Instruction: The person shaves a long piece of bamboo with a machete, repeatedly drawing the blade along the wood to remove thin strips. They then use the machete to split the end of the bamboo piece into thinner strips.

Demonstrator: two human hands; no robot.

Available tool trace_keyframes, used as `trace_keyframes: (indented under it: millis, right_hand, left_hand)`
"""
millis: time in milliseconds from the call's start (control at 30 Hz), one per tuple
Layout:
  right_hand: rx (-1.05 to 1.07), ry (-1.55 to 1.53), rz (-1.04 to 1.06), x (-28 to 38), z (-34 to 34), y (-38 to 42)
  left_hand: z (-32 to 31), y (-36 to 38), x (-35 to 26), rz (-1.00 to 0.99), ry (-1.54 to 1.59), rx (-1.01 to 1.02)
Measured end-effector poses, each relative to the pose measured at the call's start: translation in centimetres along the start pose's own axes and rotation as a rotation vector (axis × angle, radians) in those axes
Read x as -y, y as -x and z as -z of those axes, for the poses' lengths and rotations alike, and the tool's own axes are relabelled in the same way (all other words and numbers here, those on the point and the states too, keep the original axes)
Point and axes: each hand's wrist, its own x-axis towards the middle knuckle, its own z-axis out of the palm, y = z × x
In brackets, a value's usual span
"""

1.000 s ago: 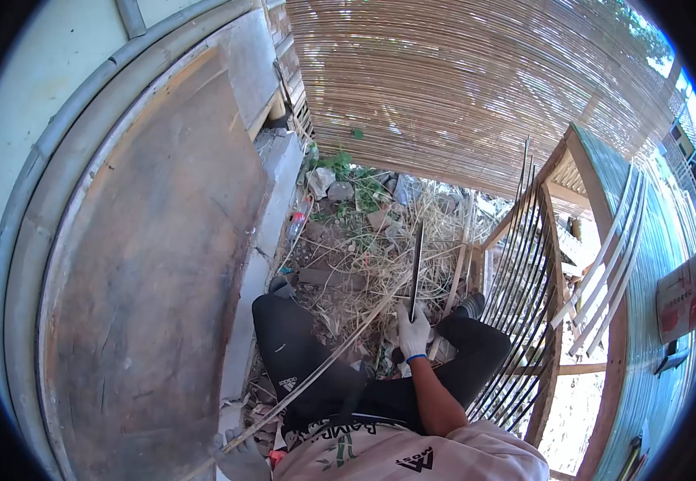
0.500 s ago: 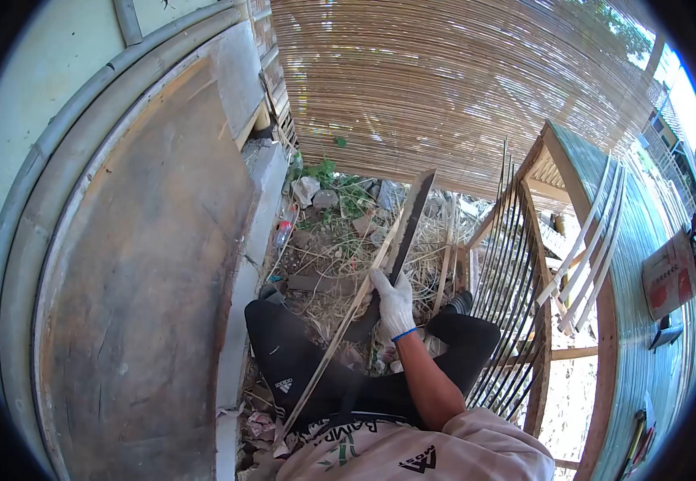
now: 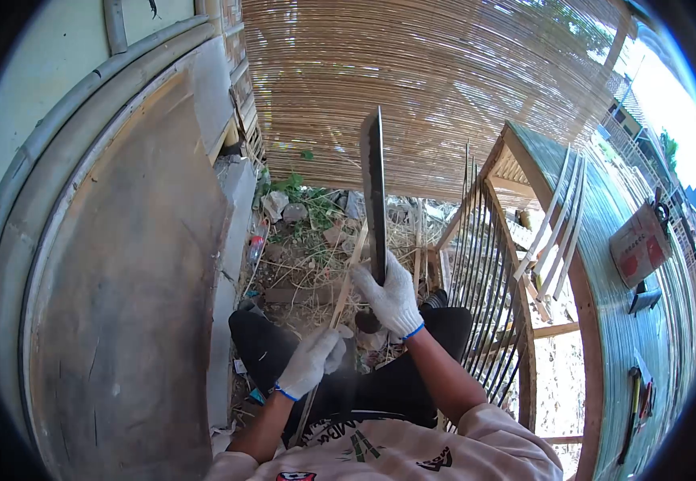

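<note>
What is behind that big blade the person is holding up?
Behind the blade hangs a woven reed screen; lower down, dry straw and litter lie on the ground. The strip of screen directly behind the blade is covered.

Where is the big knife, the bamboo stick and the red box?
big knife (image 3: 375,188), head view, middle of the blade.
bamboo stick (image 3: 350,272), head view, upper part of the strip.
red box (image 3: 639,244), head view, its front face.
</note>
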Motion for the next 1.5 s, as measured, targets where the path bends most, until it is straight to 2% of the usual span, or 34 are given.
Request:
trace_keyframes:
  millis: [67,133,200,233,300,400,500,633,667,733,767,800,867,933,1000,1167,1267,1367,1467,1500]
  right_hand:
    - [-0.023,0.493,0.231,1.3,1.5,-0.2]
    - [0.005,0.519,0.269,1.3,2.3,-0.7]
    - [0.246,0.647,0.280,2.3,2.9,-0.7]
    - [0.402,0.691,0.164,3.1,3.1,-0.7]
    - [0.445,0.704,0.220,3.3,2.3,-0.5]
    - [0.493,0.738,0.313,2.8,1.4,-0.3]
    - [0.577,0.924,0.425,2.8,0.9,-0.3]
    - [0.591,1.060,0.454,3.3,0.5,-0.8]
    - [0.586,1.060,0.449,3.2,0.6,-1.0]
    - [0.417,1.019,0.432,2.9,0.7,-2.0]
    - [0.296,0.914,0.545,1.7,1.1,-2.9]
    - [0.300,0.912,0.546,1.9,1.6,-3.4]
    - [0.348,0.960,0.412,2.4,2.3,-4.2]
    - [0.456,0.957,0.540,2.3,2.2,-2.6]
    - [0.603,1.090,0.503,3.2,1.5,-1.4]
    - [0.500,1.027,0.559,0.7,1.1,-2.8]
    - [0.479,1.037,0.585,1.5,0.6,-2.6]
    - [0.560,0.960,0.559,2.1,0.6,-2.1]
    - [0.609,1.104,0.499,2.1,1.8,-3.8]
    - [0.473,1.040,0.433,0.6,2.4,-5.2]
  left_hand:
    - [-0.4,-0.1,0.4,0.042,0.016,-0.198]
    - [-0.5,0.4,-0.2,0.033,0.019,-0.199]
    - [-0.6,0.8,-0.7,0.019,-0.117,-0.259]
    - [-0.7,1.0,-0.8,0.016,-0.109,-0.267]
    - [-0.6,1.3,-0.9,-0.024,-0.292,-0.355]
    - [-0.2,2.2,-0.9,0.008,-0.319,-0.386]
    - [-0.5,3.6,-1.5,0.040,-0.343,-0.421]
    - [-0.8,4.7,-1.6,0.049,-0.425,-0.425]
    - [-0.8,4.9,-1.3,0.028,-0.440,-0.440]
    - [-0.9,5.2,-0.8,-0.001,-0.453,-0.456]
    - [-1.0,5.8,-0.3,-0.021,-0.512,-0.445]
    - [-1.0,6.4,0.2,-0.039,-0.571,-0.436]
    - [-0.9,7.1,0.7,-0.055,-0.631,-0.430]
    - [-0.5,6.6,1.2,-0.146,-0.586,-0.461]
    - [-0.4,6.5,1.1,-0.167,-0.588,-0.457]
    - [-0.5,6.1,0.4,-0.156,-0.600,-0.488]
    - [-0.1,6.2,1.1,-0.071,-0.497,-0.499]
    - [0.3,6.3,1.7,-0.099,-0.474,-0.487]
    - [-0.2,6.7,1.7,-0.034,-0.459,-0.474]
    - [-0.5,6.9,2.1,-0.033,-0.456,-0.454]
